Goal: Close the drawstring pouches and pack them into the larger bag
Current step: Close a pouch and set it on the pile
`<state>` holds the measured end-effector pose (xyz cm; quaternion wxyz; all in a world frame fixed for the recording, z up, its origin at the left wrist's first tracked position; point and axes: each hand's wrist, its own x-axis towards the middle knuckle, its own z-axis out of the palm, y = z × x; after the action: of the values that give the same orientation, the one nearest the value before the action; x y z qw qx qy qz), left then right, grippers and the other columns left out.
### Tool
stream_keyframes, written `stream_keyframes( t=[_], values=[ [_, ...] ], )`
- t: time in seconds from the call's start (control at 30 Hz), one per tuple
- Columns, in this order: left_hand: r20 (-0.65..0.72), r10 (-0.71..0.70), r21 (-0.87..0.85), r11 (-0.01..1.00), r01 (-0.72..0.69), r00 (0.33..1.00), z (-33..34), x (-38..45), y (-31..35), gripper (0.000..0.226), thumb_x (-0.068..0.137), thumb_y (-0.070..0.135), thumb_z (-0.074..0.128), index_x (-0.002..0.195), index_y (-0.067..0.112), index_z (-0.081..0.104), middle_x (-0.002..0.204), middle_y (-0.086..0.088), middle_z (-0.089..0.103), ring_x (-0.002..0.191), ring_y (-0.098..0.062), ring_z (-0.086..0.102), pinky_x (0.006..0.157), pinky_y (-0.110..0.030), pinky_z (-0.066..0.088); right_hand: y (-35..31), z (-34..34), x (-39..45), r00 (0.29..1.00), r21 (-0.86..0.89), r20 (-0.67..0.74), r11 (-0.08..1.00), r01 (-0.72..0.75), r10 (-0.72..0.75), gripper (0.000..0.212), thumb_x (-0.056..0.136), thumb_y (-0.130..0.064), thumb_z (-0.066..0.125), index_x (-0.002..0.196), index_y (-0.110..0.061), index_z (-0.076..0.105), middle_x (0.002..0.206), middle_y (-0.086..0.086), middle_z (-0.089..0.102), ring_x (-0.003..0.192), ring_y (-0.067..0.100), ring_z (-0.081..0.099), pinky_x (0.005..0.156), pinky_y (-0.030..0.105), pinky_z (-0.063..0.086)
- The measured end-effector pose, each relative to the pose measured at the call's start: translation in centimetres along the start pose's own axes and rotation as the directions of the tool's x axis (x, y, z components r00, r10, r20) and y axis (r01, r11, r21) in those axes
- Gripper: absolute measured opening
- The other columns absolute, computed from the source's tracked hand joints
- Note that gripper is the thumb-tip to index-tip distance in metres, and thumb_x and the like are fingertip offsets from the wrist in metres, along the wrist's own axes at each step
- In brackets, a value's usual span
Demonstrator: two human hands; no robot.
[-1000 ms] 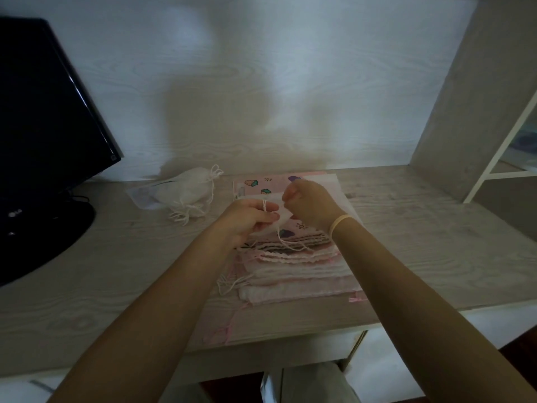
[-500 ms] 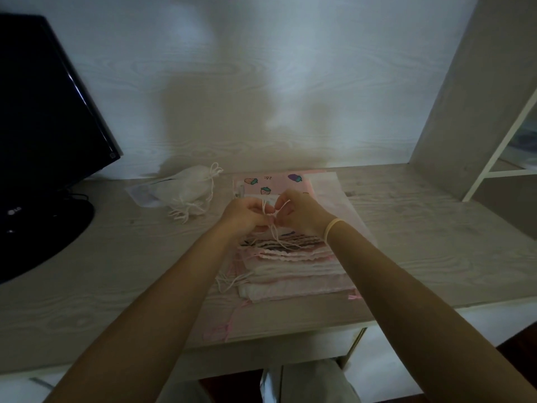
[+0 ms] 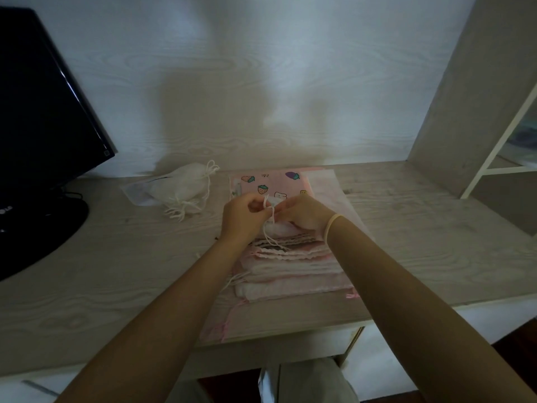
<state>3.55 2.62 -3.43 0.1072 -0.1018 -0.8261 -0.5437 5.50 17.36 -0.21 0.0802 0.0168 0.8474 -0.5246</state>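
A stack of pink and white drawstring pouches [image 3: 293,269] lies on the desk in front of me. Above its far end my left hand [image 3: 242,216] and my right hand [image 3: 303,213] meet, both pinching the white drawstring [image 3: 268,225] of a small white pouch [image 3: 277,226] that is mostly hidden under my fingers. The cord's loose ends hang down over the stack. Behind my hands lies a flat pink bag [image 3: 270,181] printed with strawberries. A tied white pouch [image 3: 183,187] rests further left on the desk.
A black monitor [image 3: 43,112] on a round stand fills the left side of the pale wooden desk [image 3: 436,242]. A shelf upright [image 3: 470,97] and white frame rise at the right. The back wall stands close behind the bags.
My hands came together over the stack and now work the white cord between them; the right hand shifted slightly left and nearer, and the cord's ends hang lower.
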Motion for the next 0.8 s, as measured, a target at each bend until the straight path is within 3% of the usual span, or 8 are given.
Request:
stream_keyframes(
  t=[0.07,0.1,0.17,0.23,0.33,0.43,0.67,0.8],
  values=[
    [-0.001,0.002,-0.011,1.0,-0.002,1.0,-0.1,0.0,0.1,0.014,0.075,0.012,0.081,0.08,0.02,0.071,0.075,0.008,0.068,0.07,-0.009,0.063,0.065,-0.019,0.049,0.1,-0.2,-0.2,0.997,0.105,0.063,0.994,-0.04,0.033,0.02,0.086,0.001,0.061,0.073,-0.013,0.067,0.051,-0.008,0.06,0.051,0.007,0.053,0.049,0.012,0.042],
    [0.0,0.004,-0.013,1.0,-0.004,1.0,-0.2,0.0,0.2,0.014,0.074,0.014,0.082,0.08,0.022,0.071,0.075,0.007,0.069,0.069,-0.009,0.063,0.064,-0.019,0.048,0.2,-0.2,-0.3,0.996,0.137,0.083,0.989,-0.051,0.04,0.018,0.086,0.002,0.061,0.075,-0.011,0.068,0.056,-0.005,0.062,0.053,0.008,0.055,0.05,0.013,0.043],
    [0.008,0.006,-0.028,1.0,-0.006,1.0,-0.4,0.1,0.3,0.015,0.073,0.016,0.083,0.079,0.023,0.072,0.076,0.005,0.07,0.069,-0.01,0.063,0.064,-0.02,0.048,0.5,-0.1,-0.1,0.994,0.148,0.095,0.987,-0.059,0.046,0.013,0.085,-0.002,0.064,0.08,-0.012,0.07,0.08,0.006,0.067,0.074,0.017,0.06,0.069,0.022,0.05],
    [0.02,-0.004,-0.061,0.998,0.005,1.0,-0.7,0.2,0.4,0.016,0.072,0.015,0.084,0.077,0.024,0.073,0.077,0.001,0.072,0.072,-0.015,0.067,0.068,-0.028,0.053,0.7,0.1,0.1,0.995,0.16,0.086,0.985,-0.066,0.053,0.009,0.084,-0.005,0.067,0.082,-0.013,0.071,0.094,0.013,0.065,0.088,0.024,0.057,0.084,0.034,0.047],
    [0.046,-0.047,-0.113,0.992,0.051,0.998,-1.1,0.3,0.4,0.02,0.069,0.011,0.086,0.071,0.026,0.072,0.076,0.002,0.074,0.074,-0.017,0.07,0.073,-0.032,0.056,0.8,0.2,0.2,0.995,0.175,0.081,0.982,-0.066,0.053,0.008,0.082,-0.007,0.07,0.088,-0.012,0.072,0.101,0.019,0.067,0.093,0.026,0.058,0.091,0.038,0.047],
    [0.07,-0.07,-0.163,0.983,0.081,0.995,-1.4,0.2,0.6,0.02,0.07,0.007,0.085,0.071,0.023,0.073,0.072,0.007,0.072,0.066,-0.003,0.067,0.069,-0.023,0.054,1.0,0.2,0.4,0.996,0.19,0.079,0.981,-0.044,0.029,0.013,0.082,-0.005,0.07,0.092,-0.013,0.074,0.114,0.019,0.068,0.105,0.029,0.062,0.1,0.041,0.046],
    [0.12,-0.093,-0.237,0.964,0.119,0.988,-2.0,-0.1,0.8,0.02,0.072,0.002,0.082,0.073,0.02,0.073,0.068,0.012,0.071,0.062,0.0,0.066,0.062,-0.014,0.051,1.1,0.1,0.4,0.998,0.194,0.062,0.981,-0.02,0.008,0.011,0.08,-0.005,0.071,0.08,-0.016,0.07,0.095,0.009,0.065,0.092,0.023,0.058,0.09,0.035,0.048],
    [0.175,-0.129,-0.221,0.961,0.167,0.976,-2.1,-0.1,0.5,0.014,0.076,0.004,0.08,0.077,0.016,0.072,0.073,0.002,0.071,0.06,-0.004,0.066,0.056,-0.019,0.053,0.9,0.3,0.5,0.993,0.125,-0.114,0.992,0.019,-0.005,0.003,0.085,-0.015,0.061,0.082,-0.015,0.061,0.085,0.006,0.065,0.078,0.02,0.056,0.074,0.032,0.046]
  ],
)
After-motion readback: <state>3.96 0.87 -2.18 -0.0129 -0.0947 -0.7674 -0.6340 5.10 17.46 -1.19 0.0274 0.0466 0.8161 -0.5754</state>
